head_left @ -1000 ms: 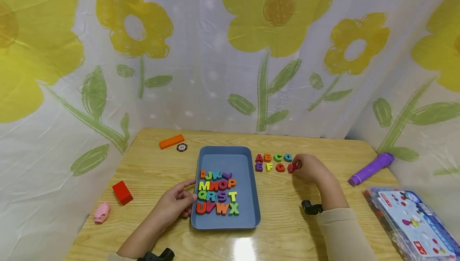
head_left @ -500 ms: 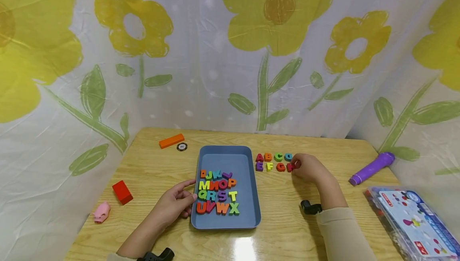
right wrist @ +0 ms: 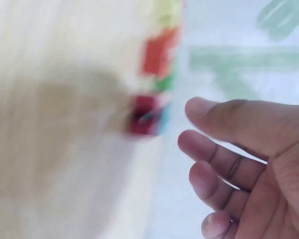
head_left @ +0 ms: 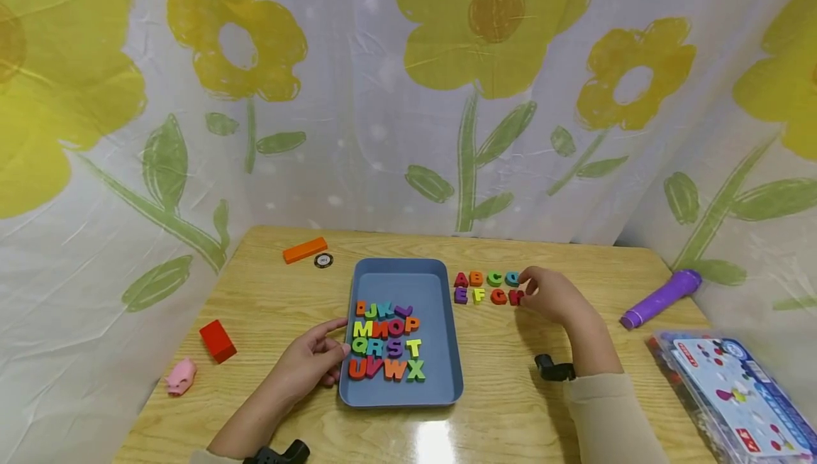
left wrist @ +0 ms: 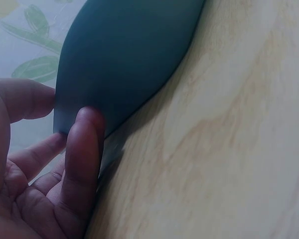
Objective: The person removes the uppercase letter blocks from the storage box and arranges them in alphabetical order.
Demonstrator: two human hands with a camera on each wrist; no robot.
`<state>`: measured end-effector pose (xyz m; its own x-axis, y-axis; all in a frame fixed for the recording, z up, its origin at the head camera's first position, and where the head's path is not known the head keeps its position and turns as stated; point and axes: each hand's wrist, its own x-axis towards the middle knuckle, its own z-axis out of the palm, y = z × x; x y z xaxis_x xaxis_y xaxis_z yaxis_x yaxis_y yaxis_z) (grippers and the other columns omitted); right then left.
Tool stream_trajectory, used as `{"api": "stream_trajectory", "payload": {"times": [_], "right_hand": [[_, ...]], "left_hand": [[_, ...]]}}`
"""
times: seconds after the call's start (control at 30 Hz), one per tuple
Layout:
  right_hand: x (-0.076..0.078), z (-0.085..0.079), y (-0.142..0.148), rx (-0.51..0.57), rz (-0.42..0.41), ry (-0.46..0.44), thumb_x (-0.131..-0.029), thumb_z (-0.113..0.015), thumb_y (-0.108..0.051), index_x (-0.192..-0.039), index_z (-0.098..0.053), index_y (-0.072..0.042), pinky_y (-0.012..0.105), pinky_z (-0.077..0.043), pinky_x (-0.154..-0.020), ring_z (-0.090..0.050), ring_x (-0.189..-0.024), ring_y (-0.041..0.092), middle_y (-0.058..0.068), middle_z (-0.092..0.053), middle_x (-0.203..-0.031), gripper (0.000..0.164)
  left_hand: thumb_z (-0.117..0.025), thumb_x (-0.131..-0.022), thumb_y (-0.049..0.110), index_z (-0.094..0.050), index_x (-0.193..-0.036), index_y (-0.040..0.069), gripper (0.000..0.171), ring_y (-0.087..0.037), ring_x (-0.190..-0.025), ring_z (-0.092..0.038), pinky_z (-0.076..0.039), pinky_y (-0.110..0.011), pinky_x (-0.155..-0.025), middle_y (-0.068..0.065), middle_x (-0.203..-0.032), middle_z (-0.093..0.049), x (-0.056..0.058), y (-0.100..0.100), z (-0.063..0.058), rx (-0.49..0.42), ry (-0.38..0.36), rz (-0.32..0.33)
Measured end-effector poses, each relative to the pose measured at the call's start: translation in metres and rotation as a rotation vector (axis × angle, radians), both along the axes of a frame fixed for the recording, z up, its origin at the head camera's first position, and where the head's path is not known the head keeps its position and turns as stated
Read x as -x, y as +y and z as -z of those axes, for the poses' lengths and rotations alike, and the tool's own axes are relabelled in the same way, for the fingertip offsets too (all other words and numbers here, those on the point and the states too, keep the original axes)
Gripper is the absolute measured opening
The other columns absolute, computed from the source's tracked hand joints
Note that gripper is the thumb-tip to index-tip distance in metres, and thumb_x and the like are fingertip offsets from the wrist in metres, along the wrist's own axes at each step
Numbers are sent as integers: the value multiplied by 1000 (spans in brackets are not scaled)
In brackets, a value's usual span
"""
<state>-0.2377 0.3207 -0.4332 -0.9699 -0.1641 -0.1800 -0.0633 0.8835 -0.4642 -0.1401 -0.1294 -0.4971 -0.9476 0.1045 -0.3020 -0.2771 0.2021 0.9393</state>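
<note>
Beside the blue tray [head_left: 434,294], my left hand [head_left: 306,365] has its relaxed fingertips and thumb at the left rim. In the left wrist view the thumb [left wrist: 87,149] lies against the tray's outer wall [left wrist: 129,55]. Colourful letters I through X stand in rows inside the tray, such as a green X [head_left: 415,370]. To the tray's right, letters A to H form two rows on the table. My right hand [head_left: 552,294] hovers by the dark red H [head_left: 515,298], holding nothing; the right wrist view shows its loosely bent fingers apart from the blurred red letter [right wrist: 144,115].
An orange block [head_left: 305,250] and a round black chip [head_left: 323,260] lie at the back left. A red block [head_left: 218,341] and a pink pig [head_left: 181,377] sit at left. At right lie a purple tube [head_left: 660,300] and a clear box [head_left: 734,393] with a printed card.
My right hand lets go of the red H, and its fingers lift slightly up and right from it. The left hand stays at the tray's rim.
</note>
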Motion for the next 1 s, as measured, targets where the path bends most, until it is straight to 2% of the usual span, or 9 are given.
{"api": "stream_trajectory", "payload": {"times": [0.1, 0.2, 0.33, 0.47, 0.63, 0.8, 1.0], "right_hand": [[0, -18, -22, 53, -35, 14, -104, -72, -12, -140, -65, -3, 43, -57, -75, -68, -84, 27, 18, -69, -118, 37], [3, -37, -57, 86, -93, 33, -105, -72, -14, -140, -65, -6, 40, -57, -70, -66, -75, 24, 15, -69, -119, 36], [10, -47, -114, 75, -215, 82, -104, -75, -17, -135, -70, -9, 41, -59, -80, -66, -86, 22, 12, -71, -119, 33], [19, -43, -173, 45, -344, 75, -103, -77, -20, -134, -73, -7, 46, -57, -95, -66, -103, 25, 12, -73, -119, 34], [25, -26, -231, -35, -437, -29, -103, -77, -24, -135, -73, -9, 45, -59, -99, -68, -108, 23, 9, -74, -124, 36], [26, -9, -255, -124, -488, -79, -102, -78, -34, -132, -76, -15, 44, -59, -100, -70, -108, 19, 2, -75, -125, 35], [25, 1, -263, -181, -490, -80, -100, -81, -39, -125, -77, -18, 45, -58, -100, -69, -103, 18, -1, -75, -118, 33]], "left_hand": [[-73, -105, 14, -52, -161, 11, 60, -20, -69, -63, -59, -31, -60, -9, -96, -70, -1, -1, 0, -2, 7, 8], [-73, -105, 15, -51, -162, 10, 61, -20, -69, -63, -59, -32, -60, -10, -97, -71, -1, -2, 0, -8, 13, 13], [-73, -105, 14, -51, -162, 9, 62, -21, -69, -64, -59, -32, -60, -10, -97, -71, -1, -3, 2, -14, 15, 11], [-74, -104, 15, -52, -161, 9, 61, -20, -69, -64, -59, -31, -59, -9, -97, -71, 0, -3, 3, -25, 20, 16], [-74, -105, 16, -51, -162, 7, 62, -19, -69, -64, -59, -31, -59, -8, -95, -71, 0, -3, 1, -35, 32, 41], [-73, -106, 16, -49, -162, 6, 62, -18, -69, -64, -58, -30, -60, -7, -94, -70, -1, -3, -2, -48, 32, 62], [-72, -105, 16, -49, -162, 6, 62, -18, -69, -64, -58, -30, -59, -8, -96, -71, -3, -5, -3, -52, 23, 49]]}}
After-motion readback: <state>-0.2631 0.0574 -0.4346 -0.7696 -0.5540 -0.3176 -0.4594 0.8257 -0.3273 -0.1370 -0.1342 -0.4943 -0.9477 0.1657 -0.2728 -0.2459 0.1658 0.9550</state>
